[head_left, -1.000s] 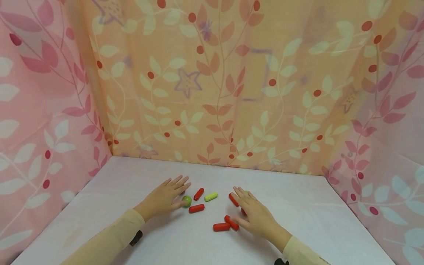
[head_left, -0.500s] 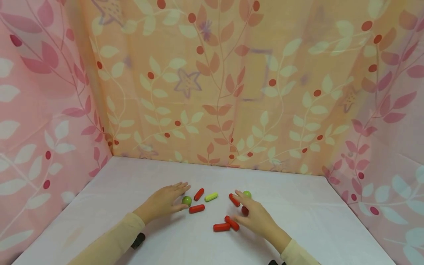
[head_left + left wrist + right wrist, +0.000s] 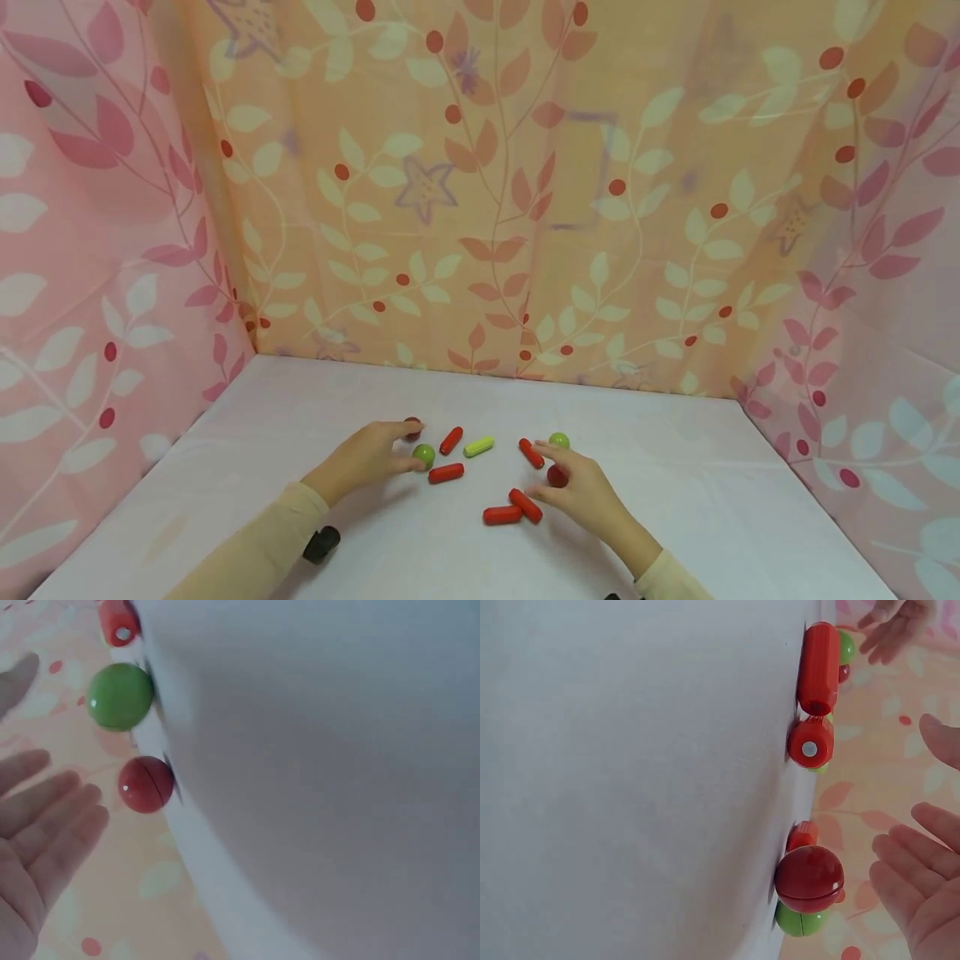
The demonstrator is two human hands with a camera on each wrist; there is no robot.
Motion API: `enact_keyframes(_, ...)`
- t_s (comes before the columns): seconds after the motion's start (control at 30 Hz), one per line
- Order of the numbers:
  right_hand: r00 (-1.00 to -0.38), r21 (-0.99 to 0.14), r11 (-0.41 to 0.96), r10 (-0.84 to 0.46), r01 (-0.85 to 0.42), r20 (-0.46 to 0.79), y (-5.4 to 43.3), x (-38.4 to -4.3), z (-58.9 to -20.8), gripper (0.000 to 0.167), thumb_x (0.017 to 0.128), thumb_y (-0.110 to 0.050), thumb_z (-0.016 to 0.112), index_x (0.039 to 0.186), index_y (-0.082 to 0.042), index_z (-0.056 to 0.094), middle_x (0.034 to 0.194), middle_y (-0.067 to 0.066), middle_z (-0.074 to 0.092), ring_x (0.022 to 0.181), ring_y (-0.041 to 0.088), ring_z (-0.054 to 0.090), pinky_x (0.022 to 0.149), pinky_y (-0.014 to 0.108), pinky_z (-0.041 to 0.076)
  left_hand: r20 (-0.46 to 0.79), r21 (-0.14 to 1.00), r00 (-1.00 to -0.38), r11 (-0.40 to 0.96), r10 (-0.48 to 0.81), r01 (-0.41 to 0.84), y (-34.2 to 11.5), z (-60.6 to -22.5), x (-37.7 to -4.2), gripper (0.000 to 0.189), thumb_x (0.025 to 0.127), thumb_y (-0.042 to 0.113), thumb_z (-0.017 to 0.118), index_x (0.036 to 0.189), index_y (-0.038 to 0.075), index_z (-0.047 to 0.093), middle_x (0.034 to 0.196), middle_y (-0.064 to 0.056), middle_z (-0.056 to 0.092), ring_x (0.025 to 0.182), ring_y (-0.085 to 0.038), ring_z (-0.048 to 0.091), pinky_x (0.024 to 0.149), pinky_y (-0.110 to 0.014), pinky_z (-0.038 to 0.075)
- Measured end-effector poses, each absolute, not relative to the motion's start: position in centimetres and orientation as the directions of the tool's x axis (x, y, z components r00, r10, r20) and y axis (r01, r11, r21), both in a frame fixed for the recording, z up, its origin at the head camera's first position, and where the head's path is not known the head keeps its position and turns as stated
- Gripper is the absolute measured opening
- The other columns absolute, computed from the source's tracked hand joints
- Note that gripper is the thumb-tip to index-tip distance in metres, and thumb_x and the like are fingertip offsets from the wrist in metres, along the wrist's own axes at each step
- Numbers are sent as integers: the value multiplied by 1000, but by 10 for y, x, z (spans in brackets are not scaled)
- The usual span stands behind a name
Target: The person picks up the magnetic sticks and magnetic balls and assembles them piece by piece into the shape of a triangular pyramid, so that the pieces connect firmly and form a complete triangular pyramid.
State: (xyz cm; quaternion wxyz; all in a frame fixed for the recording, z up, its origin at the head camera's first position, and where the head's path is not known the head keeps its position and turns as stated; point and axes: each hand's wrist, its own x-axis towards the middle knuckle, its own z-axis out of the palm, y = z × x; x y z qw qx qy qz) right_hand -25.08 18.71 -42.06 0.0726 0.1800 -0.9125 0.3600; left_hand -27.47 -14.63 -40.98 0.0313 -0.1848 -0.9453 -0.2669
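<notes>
My left hand (image 3: 366, 458) hovers over the table with its fingers relaxed, holding nothing. Under and beside its fingertips are a green ball (image 3: 423, 456) and a dark red ball (image 3: 413, 428), partly covered in the head view. In the left wrist view both balls (image 3: 145, 784) appear to the right of the fingers. My right hand (image 3: 583, 492), fingers relaxed and also holding nothing, is above another dark red ball (image 3: 557, 476); its fingertips reach near a red faceted rod (image 3: 532, 452) and a second green ball (image 3: 558, 441).
Between the hands lie two red rods (image 3: 451, 440) and a yellow-green rod (image 3: 478, 447). Nearer the front, two more red rods (image 3: 502, 516) touch each other. Patterned cloth walls (image 3: 480, 250) enclose the white table (image 3: 450, 558) at the back and sides.
The left fingers have drawn in and lowered, uncovering the dark red ball beside them. The right fingers have lowered and bent slightly, showing more of the green and red balls there.
</notes>
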Motion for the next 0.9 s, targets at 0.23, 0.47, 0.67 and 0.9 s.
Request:
enact_keyframes(0.23,-963,-763,590,-195,-265,184,185,-251,-423,54,77,-23,85,126,-7,68,126,12,70,121,35,63,98,47,52,116,663,-977,719,176,208,-144,-413,-276,59,75,28,86,126,4,68,117,-13,72,100,-27,66,87,-43,56)
enact_keyframes(0.47,-988,-861,489,-124,-139,90,185,-252,-421,50,78,-21,84,123,-5,69,125,16,69,118,36,65,96,41,54,93,741,-991,658,93,131,-140,-416,-279,52,75,25,86,119,3,70,113,-11,73,113,-30,64,99,-49,52)
enact_keyframes(0.67,-990,-883,455,-123,-118,69,186,-251,-423,51,79,-18,84,123,0,67,123,19,69,115,34,67,94,37,56,31,777,-998,627,55,59,-138,-417,-279,51,76,26,86,119,3,71,117,-12,73,116,-31,64,95,-46,54)
enact_keyframes(0.9,-996,-889,458,-89,-33,-9,182,-254,-424,50,80,-26,84,123,-5,69,118,11,73,113,27,66,94,40,56,0,812,-1000,584,23,13,-136,-420,-279,50,76,24,86,120,5,71,117,-14,73,113,-29,66,81,-36,58)
